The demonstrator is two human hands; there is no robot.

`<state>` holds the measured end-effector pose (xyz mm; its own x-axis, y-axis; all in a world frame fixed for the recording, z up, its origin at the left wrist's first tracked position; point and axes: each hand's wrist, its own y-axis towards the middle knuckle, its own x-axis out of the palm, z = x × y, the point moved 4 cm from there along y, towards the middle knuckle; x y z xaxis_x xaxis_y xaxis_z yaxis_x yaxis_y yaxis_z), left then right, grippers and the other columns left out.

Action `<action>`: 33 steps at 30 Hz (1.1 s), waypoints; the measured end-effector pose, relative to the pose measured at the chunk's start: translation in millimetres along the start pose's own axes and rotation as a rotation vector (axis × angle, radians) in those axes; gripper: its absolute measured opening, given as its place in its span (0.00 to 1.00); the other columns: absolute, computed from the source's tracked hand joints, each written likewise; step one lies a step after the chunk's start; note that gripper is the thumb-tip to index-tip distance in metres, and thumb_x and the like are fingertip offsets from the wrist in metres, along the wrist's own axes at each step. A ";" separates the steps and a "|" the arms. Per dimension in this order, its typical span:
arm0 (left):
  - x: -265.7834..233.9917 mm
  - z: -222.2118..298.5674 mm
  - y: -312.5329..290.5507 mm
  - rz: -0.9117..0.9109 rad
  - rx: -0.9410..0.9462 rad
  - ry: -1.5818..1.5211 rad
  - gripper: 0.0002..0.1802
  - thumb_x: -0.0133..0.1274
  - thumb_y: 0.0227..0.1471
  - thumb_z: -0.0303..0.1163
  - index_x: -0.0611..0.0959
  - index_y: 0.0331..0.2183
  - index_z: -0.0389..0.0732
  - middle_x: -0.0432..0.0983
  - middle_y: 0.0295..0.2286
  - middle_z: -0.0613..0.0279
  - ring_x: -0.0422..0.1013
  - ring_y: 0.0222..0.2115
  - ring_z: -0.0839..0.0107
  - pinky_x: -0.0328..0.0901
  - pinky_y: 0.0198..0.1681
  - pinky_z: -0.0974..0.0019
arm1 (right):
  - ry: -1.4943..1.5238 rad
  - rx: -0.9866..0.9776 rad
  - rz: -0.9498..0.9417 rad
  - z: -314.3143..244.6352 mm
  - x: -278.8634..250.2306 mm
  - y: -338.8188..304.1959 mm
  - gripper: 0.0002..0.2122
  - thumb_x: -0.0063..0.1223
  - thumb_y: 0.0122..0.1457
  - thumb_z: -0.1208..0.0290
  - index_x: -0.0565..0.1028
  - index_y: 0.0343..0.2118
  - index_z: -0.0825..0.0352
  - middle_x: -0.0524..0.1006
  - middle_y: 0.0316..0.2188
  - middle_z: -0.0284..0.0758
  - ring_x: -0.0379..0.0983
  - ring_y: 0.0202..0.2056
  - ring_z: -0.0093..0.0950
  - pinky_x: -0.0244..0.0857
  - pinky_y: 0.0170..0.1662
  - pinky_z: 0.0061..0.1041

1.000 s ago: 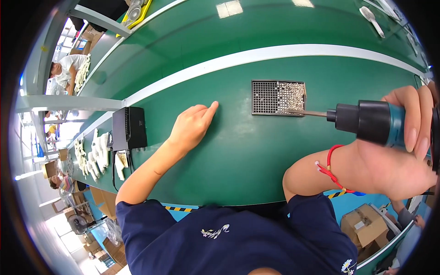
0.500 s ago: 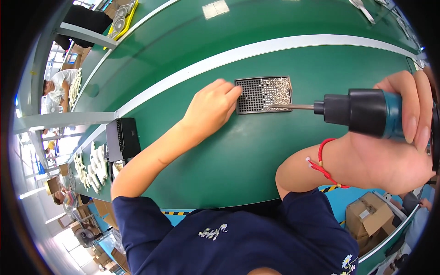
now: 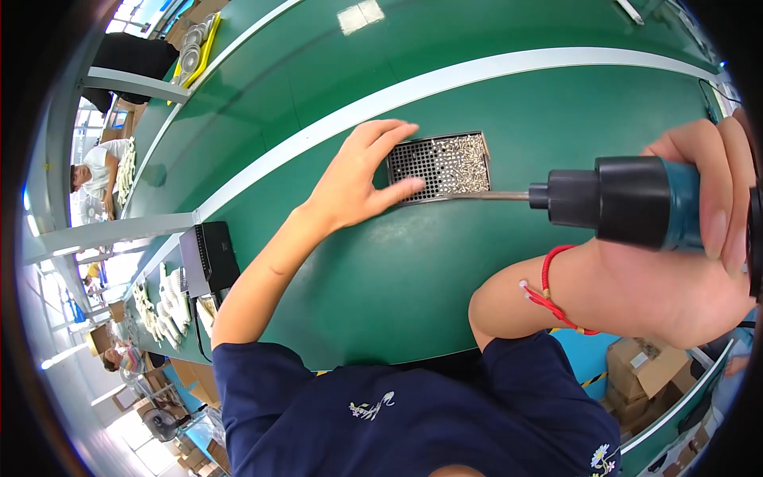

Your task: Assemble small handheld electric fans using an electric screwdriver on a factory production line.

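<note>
On the green bench lies a black tray [image 3: 407,165] with a grid of holes; small silvery screws [image 3: 463,163] heap over its right half. My left hand [image 3: 355,173] is at the tray's left end, thumb and fingers spread apart over its edges, with nothing gripped. In my right hand [image 3: 715,199] is a teal and black electric screwdriver [image 3: 636,199], held level in front of me. Its long bit [image 3: 493,195] points left, and its tip appears at the tray's lower edge; whether it touches a screw I cannot tell.
A white strip [image 3: 445,78] runs across the green bench [image 3: 358,294] behind the tray. To the left stand a black box [image 3: 213,254] and several pale plastic parts [image 3: 171,306]. A yellow tray [image 3: 199,52] sits far left. Cardboard boxes [image 3: 644,370] are at lower right.
My left hand has opened from closed fingers and now spreads around the tray's left end. The view has shifted slightly, so the tray appears further left. The screwdriver stays in my right hand.
</note>
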<state>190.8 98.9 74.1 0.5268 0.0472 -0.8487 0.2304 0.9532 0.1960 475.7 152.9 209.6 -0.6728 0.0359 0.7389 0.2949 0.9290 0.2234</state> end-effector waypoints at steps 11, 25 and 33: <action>0.2 30.5 -18.3 0.004 -0.017 -0.035 0.33 0.62 0.46 0.38 0.72 0.53 0.41 0.63 0.55 0.51 0.58 0.58 0.51 0.53 0.60 0.50 | 0.073 0.012 -0.024 3.6 9.3 2.5 0.28 0.31 0.60 0.42 0.64 0.41 0.68 0.65 0.22 0.38 0.60 0.14 0.27 0.58 0.18 0.25; 27.8 38.3 -8.4 -0.031 0.077 0.069 0.23 0.58 0.50 0.39 0.78 0.48 0.40 0.62 0.57 0.57 0.54 0.60 0.53 0.51 0.61 0.49 | 0.137 0.008 -0.045 1.2 5.1 2.5 0.27 0.32 0.60 0.43 0.63 0.39 0.69 0.65 0.24 0.38 0.59 0.14 0.26 0.58 0.18 0.24; 47.5 48.7 8.2 -0.239 0.323 0.167 0.22 0.50 0.57 0.43 0.77 0.48 0.37 0.65 0.55 0.59 0.58 0.59 0.64 0.48 0.65 0.53 | 0.178 0.022 -0.055 9.4 9.4 0.5 0.26 0.32 0.60 0.44 0.63 0.39 0.69 0.65 0.25 0.38 0.59 0.14 0.25 0.58 0.18 0.24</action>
<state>257.6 94.4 59.3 0.2941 -0.0905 -0.9515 0.5880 0.8020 0.1055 463.1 157.2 210.7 -0.5564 -0.0795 0.8271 0.2448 0.9355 0.2546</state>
